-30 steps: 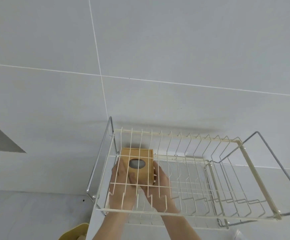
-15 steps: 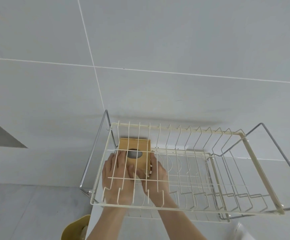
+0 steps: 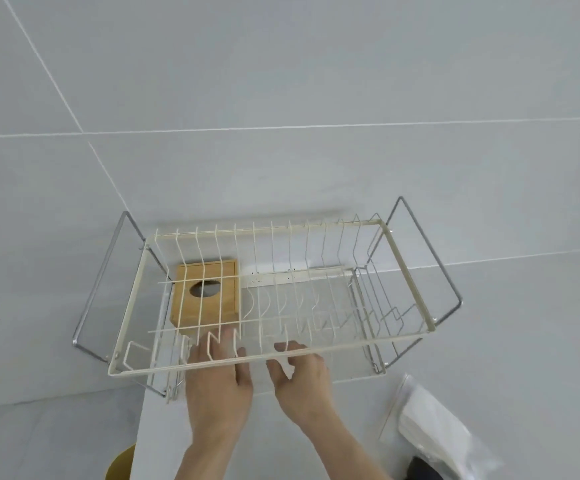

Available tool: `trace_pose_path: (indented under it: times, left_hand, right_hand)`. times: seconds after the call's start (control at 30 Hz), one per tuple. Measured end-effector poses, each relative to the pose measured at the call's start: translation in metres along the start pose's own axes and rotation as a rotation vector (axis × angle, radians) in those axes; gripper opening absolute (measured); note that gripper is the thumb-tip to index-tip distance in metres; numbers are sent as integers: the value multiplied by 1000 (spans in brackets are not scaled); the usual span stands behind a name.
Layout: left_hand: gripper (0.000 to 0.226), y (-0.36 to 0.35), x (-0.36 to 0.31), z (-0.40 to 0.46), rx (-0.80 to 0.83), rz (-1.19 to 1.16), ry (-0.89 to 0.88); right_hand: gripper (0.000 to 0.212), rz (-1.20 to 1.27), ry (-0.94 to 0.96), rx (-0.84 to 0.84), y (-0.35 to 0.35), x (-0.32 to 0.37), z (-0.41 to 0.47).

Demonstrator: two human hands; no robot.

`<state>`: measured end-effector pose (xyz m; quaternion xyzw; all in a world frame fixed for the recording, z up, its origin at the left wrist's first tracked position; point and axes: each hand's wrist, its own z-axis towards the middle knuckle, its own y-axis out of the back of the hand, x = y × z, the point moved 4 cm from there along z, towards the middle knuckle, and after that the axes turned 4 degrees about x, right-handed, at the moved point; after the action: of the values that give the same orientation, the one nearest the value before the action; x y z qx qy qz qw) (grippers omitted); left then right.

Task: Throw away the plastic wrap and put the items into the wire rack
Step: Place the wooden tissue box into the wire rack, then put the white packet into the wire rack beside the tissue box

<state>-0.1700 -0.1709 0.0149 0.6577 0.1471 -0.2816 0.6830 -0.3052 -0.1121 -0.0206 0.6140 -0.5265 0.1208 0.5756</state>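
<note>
One wire rack (image 3: 409, 275), one wooden box (image 3: 207, 296), one plastic bag (image 3: 430, 424). My left hand (image 3: 217, 386) and right hand (image 3: 302, 379) both empty, fingers spread apart, at rack's front rim. Box sits inside rack, just beyond left fingertips (image 3: 228, 332), apart. Bag lies right of my right hand.

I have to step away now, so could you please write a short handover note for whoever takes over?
Left hand: open, empty, fingers at the rack's front edge.
Right hand: open, empty, beside it.
Wooden box: in the rack, lower tier, left end, hole facing up; neither hand touches it.
Plastic bag: on the counter at lower right, white contents inside, still wrapped.
Done: box placed.
Left: unwrap the bag, bin the plastic, rack its contents.
</note>
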Motion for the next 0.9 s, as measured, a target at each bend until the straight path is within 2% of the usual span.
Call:
trace_pose_path:
  times: [0.2,0.3,0.43,0.53,0.6,0.73,0.83,0.9]
  left_hand:
    - [13,-51,-45,-62,389,-83,-124]
    - [11,-78,-75,-81,557,-139,-128]
    - [16,-111,-109,-101,694,-151,-90]
    - [27,-132,-133,-113,793,-121,-65]
    - [38,-148,-144,-118,854,-87,-46]
    - [60,-173,-163,-126,976,-70,43]
    - [73,-188,-171,-137,1049,-40,102]
    - [79,-193,-173,-141,1005,-53,157]
  right_hand:
    - [16,18,-139,-65,70,-71,-55]
    - [12,36,-239,-183,106,-114,-79]
    - [11,71,-388,-417,152,-166,-104]
    - [20,33,-504,-494,176,-197,-116]
    - [32,29,-582,-477,185,-215,-122]
    - [58,53,-700,-323,187,-242,-125]
    - [62,204,-699,-243,182,-247,-122]
    - [58,314,-686,-246,180,-248,-120]
